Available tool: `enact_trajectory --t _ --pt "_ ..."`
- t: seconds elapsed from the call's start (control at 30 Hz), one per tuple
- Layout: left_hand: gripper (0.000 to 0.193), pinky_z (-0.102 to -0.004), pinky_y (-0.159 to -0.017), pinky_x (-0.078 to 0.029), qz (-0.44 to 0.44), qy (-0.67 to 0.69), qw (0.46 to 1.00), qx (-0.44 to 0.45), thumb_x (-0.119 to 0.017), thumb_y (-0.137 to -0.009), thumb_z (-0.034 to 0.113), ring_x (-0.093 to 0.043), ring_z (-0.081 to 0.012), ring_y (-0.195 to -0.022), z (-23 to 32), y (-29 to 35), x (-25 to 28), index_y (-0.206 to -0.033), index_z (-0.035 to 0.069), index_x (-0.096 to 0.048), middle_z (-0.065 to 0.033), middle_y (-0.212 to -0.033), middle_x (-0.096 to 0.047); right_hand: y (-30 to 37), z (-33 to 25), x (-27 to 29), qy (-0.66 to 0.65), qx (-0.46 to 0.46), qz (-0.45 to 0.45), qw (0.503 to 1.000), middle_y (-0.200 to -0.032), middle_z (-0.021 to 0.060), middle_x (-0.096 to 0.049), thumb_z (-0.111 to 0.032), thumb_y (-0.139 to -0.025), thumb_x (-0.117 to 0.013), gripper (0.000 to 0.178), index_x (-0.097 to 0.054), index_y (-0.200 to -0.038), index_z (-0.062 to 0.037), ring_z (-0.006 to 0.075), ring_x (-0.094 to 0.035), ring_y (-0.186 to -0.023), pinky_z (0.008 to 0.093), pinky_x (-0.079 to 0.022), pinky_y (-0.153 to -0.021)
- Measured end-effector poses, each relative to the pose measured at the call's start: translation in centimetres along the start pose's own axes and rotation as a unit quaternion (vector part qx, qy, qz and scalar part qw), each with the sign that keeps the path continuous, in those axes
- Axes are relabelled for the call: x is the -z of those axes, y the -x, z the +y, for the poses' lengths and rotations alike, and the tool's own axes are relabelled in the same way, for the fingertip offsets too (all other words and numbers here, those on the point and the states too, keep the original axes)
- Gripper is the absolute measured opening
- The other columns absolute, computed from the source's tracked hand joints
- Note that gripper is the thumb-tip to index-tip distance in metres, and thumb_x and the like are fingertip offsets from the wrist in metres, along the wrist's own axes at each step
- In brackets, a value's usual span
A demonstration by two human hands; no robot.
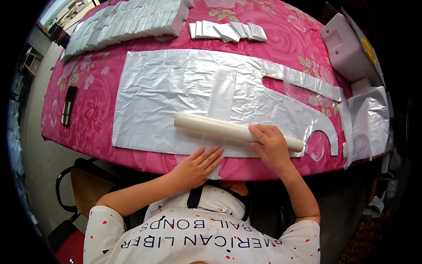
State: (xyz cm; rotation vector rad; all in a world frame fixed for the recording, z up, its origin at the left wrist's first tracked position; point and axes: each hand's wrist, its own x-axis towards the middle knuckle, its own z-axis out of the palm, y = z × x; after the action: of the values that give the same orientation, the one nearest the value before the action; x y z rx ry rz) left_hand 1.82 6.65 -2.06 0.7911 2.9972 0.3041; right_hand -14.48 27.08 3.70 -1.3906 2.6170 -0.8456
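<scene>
A pile of thin silvery-white plastic aprons (162,88) lies flat before me, its neck loop and cut-outs toward the right. Across its middle runs a folded, translucent plastic strip (222,94), reaching toward the front edge. A smooth cream-coloured tube (211,125) rests slantwise over the aprons and the strip. My right hand (270,145) grips the tube right of its middle, thumb and fingers on its upper side. My left hand (200,165) lies flat at the table's front edge, fingers stretched out over the plastic. Its palm side is hidden.
Many folded white plastic packets (132,22) stand in rows at the far left, with several more packets (228,31) fanned out beside them. A dark-handled tool (68,105) lies at the left. On the right are a white foam box (347,46) and hanging plastic sheets (367,121).
</scene>
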Motion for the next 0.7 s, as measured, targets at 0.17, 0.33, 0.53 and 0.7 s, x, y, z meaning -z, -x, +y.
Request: enact_trajectory --t 0.17,0.33,0.53,0.7 --pt "0.060 -0.0446 -0.108 -0.018 0.052 -0.047 0.997 0.043 -0.055 -0.075 0.024 -0.031 -0.0290 -0.131 2.7 0.2 -1.4 -0.130 0.004 -0.042 -0.0169 -0.140 -0.034 -1.3 -1.9 -2.6 0.028 0.085 0.008 0.996 -0.109 0.0069 -0.059 -0.007 -0.067 -0.068 0.046 -0.060 -0.112 -0.0099 0.0260 -0.052 -0.098 0.0387 -0.041 -0.088" --pt "0.050 -0.0441 -0.107 -0.021 0.059 -0.063 0.995 0.052 -0.042 -0.084 0.018 -0.031 -0.0281 -0.132 3.0 0.2 -1.4 -0.133 0.006 -0.041 -0.0156 -0.141 -0.034 -6.3 0.9 -3.6 0.057 0.084 0.062 0.993 -0.109 0.0034 -0.060 -0.007 -0.068 -0.068 0.046 -0.060 -0.113 -0.0122 0.0248 -0.052 -0.099 0.0380 -0.040 -0.089" --pt "0.050 -0.0440 -0.107 -0.022 0.057 -0.036 0.997 0.032 -0.040 -0.085 0.018 -0.028 -0.0283 -0.133 2.6 0.5 -1.4 -0.134 0.005 -0.038 -0.0156 -0.142 -0.032 -12.4 4.2 -4.3 0.078 0.054 0.117 0.989 -0.111 0.0043 -0.059 -0.008 -0.069 -0.069 0.046 -0.060 -0.114 -0.0142 0.0248 -0.052 -0.099 0.0376 -0.039 -0.091" --pt "0.049 -0.0404 -0.105 -0.029 0.072 0.007 0.997 -0.005 -0.045 -0.084 0.015 -0.033 -0.0263 -0.131 1.5 1.4 0.1 -0.130 0.001 -0.041 -0.0150 -0.139 -0.036 -10.9 2.5 -3.7 0.044 0.119 0.108 0.986 -0.118 0.0092 -0.054 0.002 -0.069 -0.062 0.047 -0.058 -0.115 -0.0098 0.0290 -0.048 -0.111 0.0385 -0.038 -0.096"
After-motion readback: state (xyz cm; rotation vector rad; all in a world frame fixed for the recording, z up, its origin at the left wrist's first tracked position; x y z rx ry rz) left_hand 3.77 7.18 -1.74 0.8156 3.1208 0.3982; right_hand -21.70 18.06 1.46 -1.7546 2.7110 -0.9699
